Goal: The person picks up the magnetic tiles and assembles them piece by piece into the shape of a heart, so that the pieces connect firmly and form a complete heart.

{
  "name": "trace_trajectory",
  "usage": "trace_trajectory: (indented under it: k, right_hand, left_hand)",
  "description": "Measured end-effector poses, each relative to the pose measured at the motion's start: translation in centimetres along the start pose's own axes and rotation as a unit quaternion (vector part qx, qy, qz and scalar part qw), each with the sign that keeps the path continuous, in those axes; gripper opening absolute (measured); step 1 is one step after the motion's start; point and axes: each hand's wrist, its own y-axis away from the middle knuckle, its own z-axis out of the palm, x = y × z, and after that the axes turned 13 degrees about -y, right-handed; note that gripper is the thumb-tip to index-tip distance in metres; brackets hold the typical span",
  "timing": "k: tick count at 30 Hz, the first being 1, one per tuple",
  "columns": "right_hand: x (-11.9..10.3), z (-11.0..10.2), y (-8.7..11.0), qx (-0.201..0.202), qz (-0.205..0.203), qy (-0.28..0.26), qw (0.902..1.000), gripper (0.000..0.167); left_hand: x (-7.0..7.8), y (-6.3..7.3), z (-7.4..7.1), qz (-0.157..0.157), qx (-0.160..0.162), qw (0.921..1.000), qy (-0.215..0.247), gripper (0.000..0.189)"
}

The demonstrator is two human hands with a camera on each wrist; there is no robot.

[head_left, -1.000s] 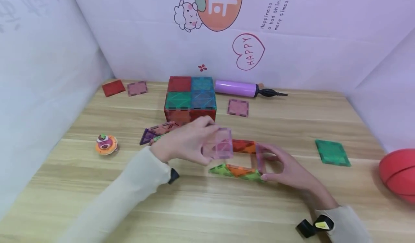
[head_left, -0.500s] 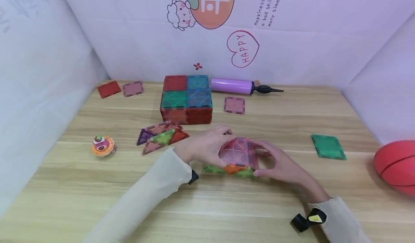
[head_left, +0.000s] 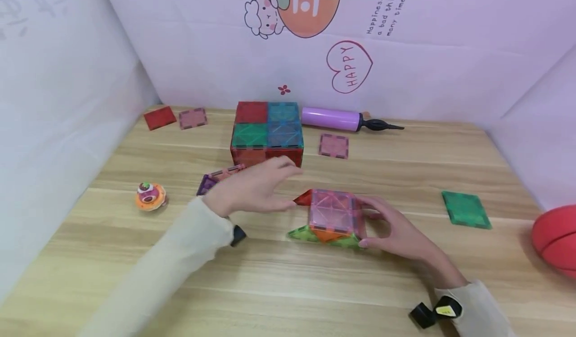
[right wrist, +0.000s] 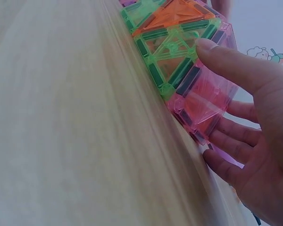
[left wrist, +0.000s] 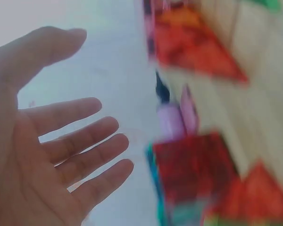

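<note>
A low structure of translucent magnetic tiles stands on the table in the head view, topped by a flat pink square tile (head_left: 333,209). Its front side joins green triangle tiles (right wrist: 172,49) and an orange triangle tile (right wrist: 172,14); a red triangle tile (head_left: 303,197) sticks out at the back left. My right hand (head_left: 396,229) grips the structure's right end, the thumb on the front green triangle's edge and fingers behind the pink side tile (right wrist: 205,96). My left hand (head_left: 254,187), fingers extended and holding nothing, is left of the structure, apart from it.
Behind the left hand stands a box of magnetic tiles (head_left: 267,134), with a purple hand pump (head_left: 330,118) beside it. A purple triangle tile (head_left: 207,184) lies partly hidden by that hand. A donut-shaped toy (head_left: 150,197) sits left; a green tile (head_left: 466,209) and red ball (head_left: 558,239) are right.
My left hand brought the pink square tile over the structure, laid it on top, let go and drew back left. The right hand has kept its hold at the right end.
</note>
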Motion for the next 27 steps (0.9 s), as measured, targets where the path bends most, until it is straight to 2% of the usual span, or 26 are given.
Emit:
trace_trajectory:
  k: [3,8,13,15,21,27]
  right_hand:
    - [0.1,-0.2,0.1,0.005,0.001,0.005,1.0000,0.085]
    - [0.3,-0.3,0.3,0.008,0.015,0.009,0.9998,0.088]
    - [0.4,-0.2,0.3,0.012,0.018,0.010,0.9997,0.088]
    - [0.5,-0.1,0.3,0.013,0.019,0.009,0.9997,0.088]
    - [0.6,0.2,0.2,0.012,0.009,-0.001,0.9999,0.089]
    - [0.8,0.3,0.2,0.008,0.007,-0.018,0.9998,0.089]
  left_hand:
    - [-2.3,1.6,-1.6,-0.031,0.019,0.9993,0.004,0.059]
    - [-6.7,3.7,-4.0,-0.087,0.023,0.9959,-0.007,0.056]
    - [-11.6,5.1,-5.7,-0.126,0.040,0.9896,-0.056,0.052]
    - [-13.5,5.4,-6.2,-0.144,0.037,0.9856,-0.080,0.052]
    - [-19.1,5.8,-6.5,-0.180,0.013,0.9793,-0.091,0.055]
    - [-23.7,5.1,-5.8,-0.219,-0.042,0.9724,-0.070,0.063]
